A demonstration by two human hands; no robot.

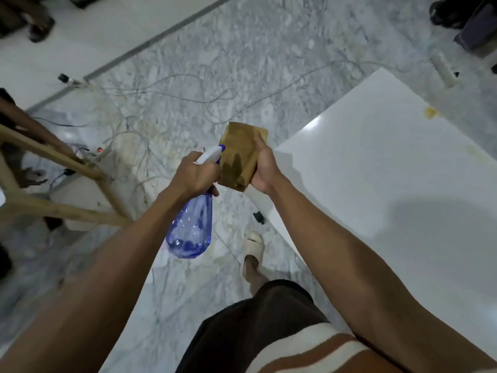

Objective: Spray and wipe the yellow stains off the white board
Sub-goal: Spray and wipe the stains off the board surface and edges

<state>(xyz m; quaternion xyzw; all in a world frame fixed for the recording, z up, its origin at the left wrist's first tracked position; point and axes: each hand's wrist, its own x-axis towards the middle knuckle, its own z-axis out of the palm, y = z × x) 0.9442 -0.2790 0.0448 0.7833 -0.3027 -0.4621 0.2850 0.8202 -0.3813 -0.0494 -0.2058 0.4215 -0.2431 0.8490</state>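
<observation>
My left hand [195, 175] grips the neck of a clear blue spray bottle [191, 227] with a white and blue nozzle, which points at a folded brown cloth [242, 154]. My right hand [265, 168] holds that cloth upright by its right edge; a darker wet patch shows on its lower half. Both hands are over the floor, just left of the white board [390, 168]. A yellow stain [430, 112] sits near the board's far edge, and a fainter yellowish smear [473, 152] lies to its right.
Thin cables [172, 103] sprawl over the marble floor ahead. A wooden frame [61, 162] stands at the left beside a power strip with a red light [100, 150]. A white roll [442, 68] lies beyond the board. My foot in a white slipper [254, 246] is beside the board's edge.
</observation>
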